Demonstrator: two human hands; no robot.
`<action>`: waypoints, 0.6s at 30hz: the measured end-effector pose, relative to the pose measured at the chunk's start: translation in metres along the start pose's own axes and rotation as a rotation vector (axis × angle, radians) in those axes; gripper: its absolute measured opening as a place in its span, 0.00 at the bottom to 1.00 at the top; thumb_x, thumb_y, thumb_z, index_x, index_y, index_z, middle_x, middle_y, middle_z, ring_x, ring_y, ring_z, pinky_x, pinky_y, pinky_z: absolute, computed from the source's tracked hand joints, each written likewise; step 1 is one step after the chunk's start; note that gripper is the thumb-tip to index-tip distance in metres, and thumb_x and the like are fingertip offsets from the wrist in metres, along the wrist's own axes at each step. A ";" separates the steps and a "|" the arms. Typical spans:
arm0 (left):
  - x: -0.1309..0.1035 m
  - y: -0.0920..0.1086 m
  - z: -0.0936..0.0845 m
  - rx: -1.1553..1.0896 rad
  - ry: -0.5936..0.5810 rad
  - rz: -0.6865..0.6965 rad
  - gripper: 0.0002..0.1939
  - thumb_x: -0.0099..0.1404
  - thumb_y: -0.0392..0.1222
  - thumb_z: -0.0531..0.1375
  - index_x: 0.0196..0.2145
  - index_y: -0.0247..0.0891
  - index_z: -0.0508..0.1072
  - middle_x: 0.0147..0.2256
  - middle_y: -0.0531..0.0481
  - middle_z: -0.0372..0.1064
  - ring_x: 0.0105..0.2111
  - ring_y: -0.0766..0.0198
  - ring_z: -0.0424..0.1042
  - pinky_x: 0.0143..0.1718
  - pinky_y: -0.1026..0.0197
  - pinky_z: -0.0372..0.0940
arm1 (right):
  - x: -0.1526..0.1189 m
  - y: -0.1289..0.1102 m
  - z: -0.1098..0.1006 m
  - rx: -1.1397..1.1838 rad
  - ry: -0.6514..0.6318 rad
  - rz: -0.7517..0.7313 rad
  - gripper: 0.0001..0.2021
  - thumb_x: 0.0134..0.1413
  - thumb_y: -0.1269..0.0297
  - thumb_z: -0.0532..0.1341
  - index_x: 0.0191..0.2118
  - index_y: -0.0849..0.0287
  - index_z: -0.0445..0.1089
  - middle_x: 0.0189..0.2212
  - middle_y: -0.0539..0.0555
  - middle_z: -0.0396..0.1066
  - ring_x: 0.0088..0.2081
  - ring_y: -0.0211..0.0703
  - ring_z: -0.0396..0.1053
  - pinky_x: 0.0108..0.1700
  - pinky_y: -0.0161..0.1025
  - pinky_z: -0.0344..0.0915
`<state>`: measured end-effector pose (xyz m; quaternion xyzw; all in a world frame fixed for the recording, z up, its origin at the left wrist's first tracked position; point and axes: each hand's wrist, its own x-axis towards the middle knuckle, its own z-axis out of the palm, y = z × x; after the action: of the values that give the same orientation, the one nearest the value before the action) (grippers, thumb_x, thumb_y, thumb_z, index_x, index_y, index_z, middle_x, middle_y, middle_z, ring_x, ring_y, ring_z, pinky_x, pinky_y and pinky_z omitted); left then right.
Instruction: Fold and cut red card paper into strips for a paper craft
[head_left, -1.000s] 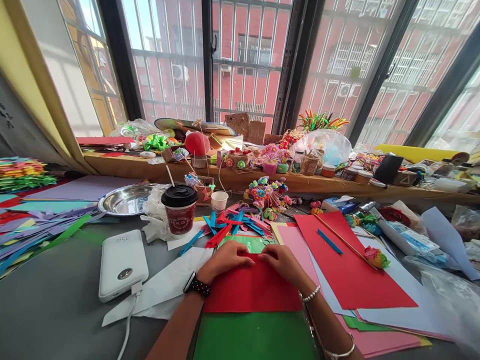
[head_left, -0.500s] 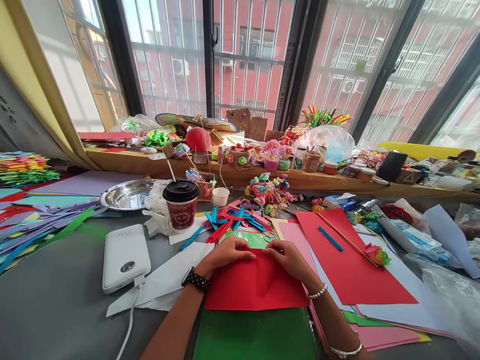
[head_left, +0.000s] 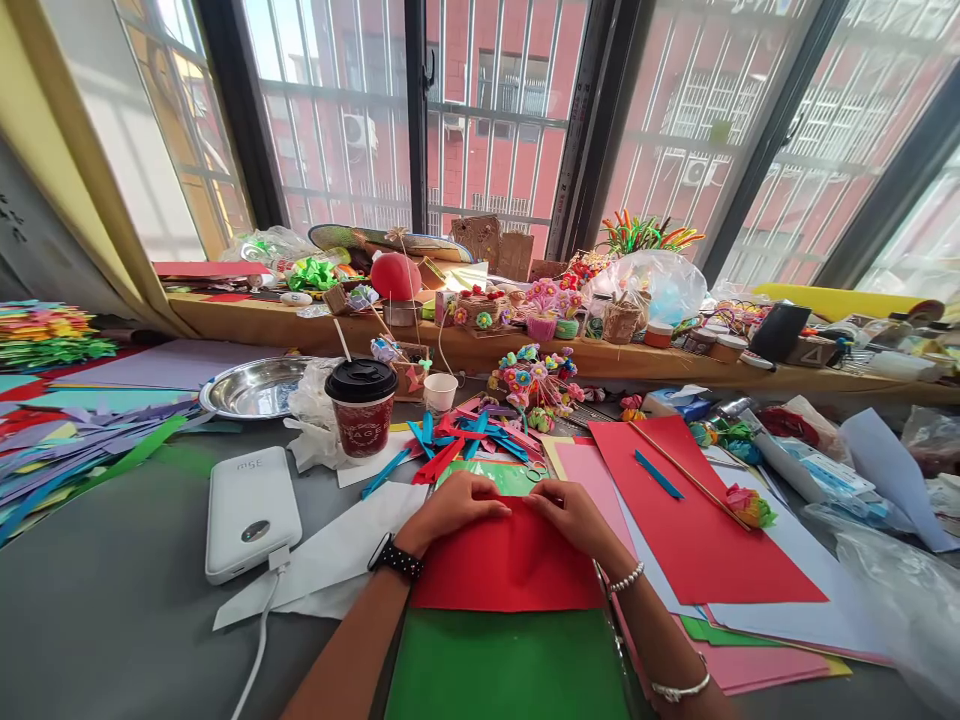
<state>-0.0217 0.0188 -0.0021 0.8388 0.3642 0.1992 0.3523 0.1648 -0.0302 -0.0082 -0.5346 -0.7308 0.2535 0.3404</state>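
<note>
A sheet of red paper (head_left: 510, 570) lies over a green folder (head_left: 510, 660) in front of me, with a slight crease or dent near its middle. At the far edge of the paper, my left hand (head_left: 466, 505) pinches it between thumb and fingers. My right hand (head_left: 564, 510) grips the same edge a short way to the right, its thumb and fingers closed. Just beyond my hands are a pair of scissors (head_left: 537, 470), partly hidden, and a heap of folded blue and red paper strips (head_left: 480, 435).
Left of my arms lie a white power bank (head_left: 253, 510) with a cable and white paper (head_left: 337, 550). Behind them stands a lidded coffee cup (head_left: 361, 410). On the right, another red sheet (head_left: 697, 520) bears a stick with a paper flower (head_left: 750, 505). Crafts crowd the windowsill (head_left: 300, 325).
The near edge of the red paper has risen slightly and shows more of the green folder. My right forearm has shifted a little to the left. Both hands keep their hold.
</note>
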 end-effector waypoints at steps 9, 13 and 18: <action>-0.001 0.002 -0.001 -0.115 0.017 0.007 0.16 0.51 0.52 0.55 0.21 0.34 0.68 0.20 0.55 0.59 0.23 0.69 0.56 0.24 0.68 0.50 | 0.000 0.002 0.000 0.067 0.026 0.030 0.16 0.50 0.56 0.51 0.25 0.62 0.67 0.21 0.49 0.66 0.25 0.36 0.61 0.25 0.30 0.55; -0.001 0.001 -0.001 -0.099 -0.032 -0.019 0.16 0.50 0.51 0.56 0.21 0.34 0.68 0.19 0.56 0.58 0.23 0.69 0.55 0.23 0.68 0.49 | -0.001 0.000 -0.001 0.015 0.013 0.020 0.15 0.50 0.57 0.51 0.24 0.61 0.67 0.21 0.49 0.67 0.25 0.36 0.62 0.25 0.30 0.55; -0.002 -0.002 -0.005 -0.068 -0.144 -0.037 0.14 0.45 0.49 0.59 0.23 0.34 0.69 0.21 0.56 0.60 0.23 0.68 0.58 0.22 0.68 0.49 | -0.003 -0.003 -0.004 -0.048 0.016 -0.015 0.13 0.51 0.60 0.51 0.25 0.60 0.67 0.22 0.50 0.68 0.25 0.37 0.63 0.26 0.31 0.56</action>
<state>-0.0266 0.0205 -0.0007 0.8317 0.3464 0.1440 0.4093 0.1667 -0.0338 -0.0043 -0.5391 -0.7379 0.2292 0.3352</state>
